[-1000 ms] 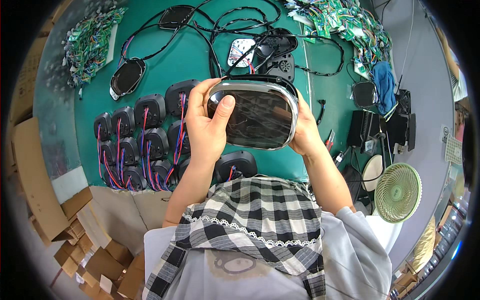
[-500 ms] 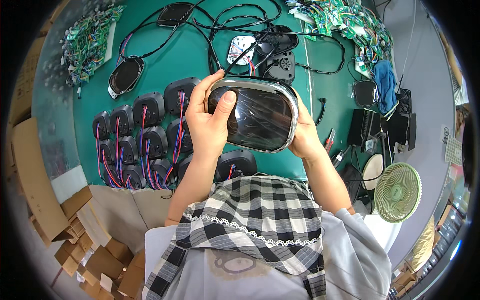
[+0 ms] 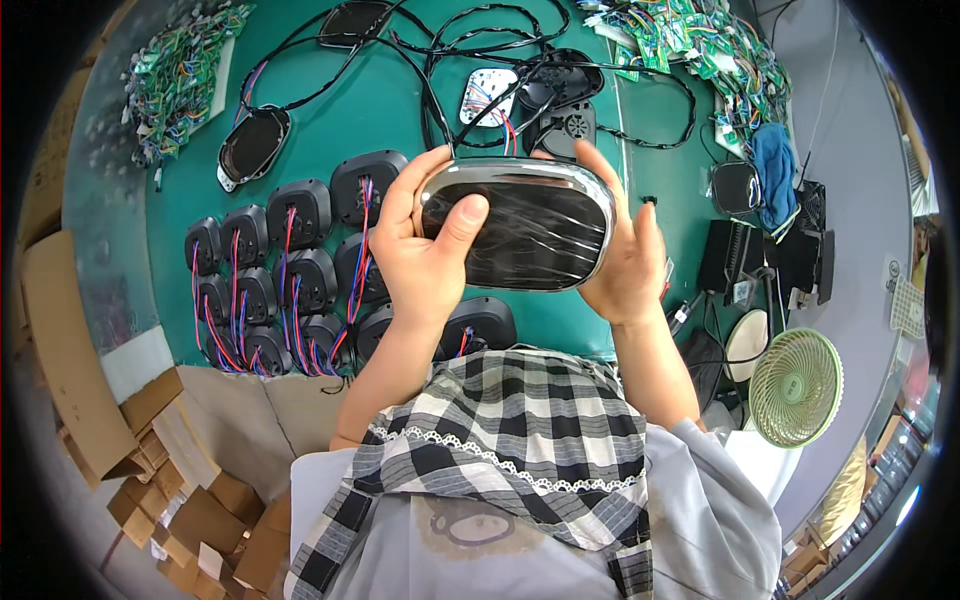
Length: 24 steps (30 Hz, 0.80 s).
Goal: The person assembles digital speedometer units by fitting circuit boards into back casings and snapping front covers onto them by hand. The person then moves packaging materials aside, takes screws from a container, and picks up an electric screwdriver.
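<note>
My left hand (image 3: 425,250) is closed on the left side of a rounded mirror-like unit (image 3: 530,235), its thumb on the glossy black face. A shiny chrome rim runs along the unit's far edge, and light streaks cross the face. At the unit's right edge my right hand (image 3: 627,255) lies with its fingers stretched and spread, the palm against or just beside the rim. Part of that hand is hidden behind the unit. On the left of the green table, rows of black rounded housings (image 3: 300,213) lie with red and blue wires coming out.
Black cables (image 3: 480,40) loop over the far table beside a white wired plate (image 3: 489,97) and black housings (image 3: 575,128). Heaps of green circuit boards (image 3: 185,85) lie at both far corners. To the right are a blue cloth (image 3: 776,180) and a green fan (image 3: 796,388); cardboard boxes (image 3: 210,525) stand lower left.
The unit has tipped, so its face looks shallower and its right end sits further right. My right hand's fingers have loosened and spread from the edge. The left hand keeps its grip.
</note>
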Motion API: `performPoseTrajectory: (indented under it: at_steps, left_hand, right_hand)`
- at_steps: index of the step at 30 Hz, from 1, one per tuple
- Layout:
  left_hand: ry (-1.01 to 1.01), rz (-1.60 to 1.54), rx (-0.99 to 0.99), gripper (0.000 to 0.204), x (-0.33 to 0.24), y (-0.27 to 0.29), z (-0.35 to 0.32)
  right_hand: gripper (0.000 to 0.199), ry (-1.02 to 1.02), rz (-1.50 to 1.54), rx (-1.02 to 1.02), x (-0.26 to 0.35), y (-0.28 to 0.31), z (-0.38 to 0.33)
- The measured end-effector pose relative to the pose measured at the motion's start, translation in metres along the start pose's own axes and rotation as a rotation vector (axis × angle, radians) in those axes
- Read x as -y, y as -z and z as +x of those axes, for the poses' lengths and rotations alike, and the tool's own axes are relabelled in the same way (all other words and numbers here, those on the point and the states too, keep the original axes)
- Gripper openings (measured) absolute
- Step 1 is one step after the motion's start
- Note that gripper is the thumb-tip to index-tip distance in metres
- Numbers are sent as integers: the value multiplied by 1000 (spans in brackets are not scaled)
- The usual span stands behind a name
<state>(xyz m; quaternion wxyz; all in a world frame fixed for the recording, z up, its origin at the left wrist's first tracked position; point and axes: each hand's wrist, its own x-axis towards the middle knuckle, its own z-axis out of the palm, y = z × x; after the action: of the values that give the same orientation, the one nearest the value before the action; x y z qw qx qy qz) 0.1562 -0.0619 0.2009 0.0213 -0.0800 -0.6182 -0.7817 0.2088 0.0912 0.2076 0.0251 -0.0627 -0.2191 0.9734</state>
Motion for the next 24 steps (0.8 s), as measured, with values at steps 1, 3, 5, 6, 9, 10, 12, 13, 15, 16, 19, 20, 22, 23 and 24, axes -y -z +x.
performPoseTrajectory:
  at_steps: [1,3,5,6,9,10,12,13,15,16,19,20,22,23,24]
  left_hand:
    - [-38,4,-7,53,1,-2,-1]
    - [-102,40,-22,48,1,-3,-2]
    - [-64,-99,35,42,4,2,-4]
    - [-20,-115,62,39,1,2,-2]
    - [-32,-159,100,36,-9,3,1]
    - [-35,-173,72,34,-8,6,1]
    - [-356,199,45,34,-8,5,4]
    - [-671,575,24,34,-9,5,4]
    - [-834,1009,334,25,12,12,-23]
    - [-1157,952,164,18,22,-2,-27]
    - [-1010,746,537,32,32,-13,-39]
    - [-930,758,544,47,23,-3,-32]
    - [-755,406,355,80,-6,1,5]
    - [-644,58,151,97,-20,0,30]
    - [-680,301,341,103,-18,11,55]
  right_hand:
    - [55,0,0,-1,-2,4,0]
    - [54,399,-910,-118,-10,19,-1]
    - [47,533,-936,-120,-15,18,-3]
    - [47,640,-998,-122,-17,18,-3]
    - [45,763,-1019,-125,-22,20,0]
    - [45,795,-1023,-126,-22,20,2]
    - [46,744,-1085,-134,-20,27,18]
    - [50,322,-904,-128,-12,30,22]
    - [77,58,-463,-109,-20,23,-1]
    - [94,-109,-287,39,-15,35,-16]
    - [64,-106,-673,-259,5,20,-5]
    - [60,-30,-704,-262,12,13,-1]
    - [59,82,-770,-136,37,4,5]
    - [62,109,-801,1,53,-5,7]
    - [60,177,-850,102,68,-12,13]
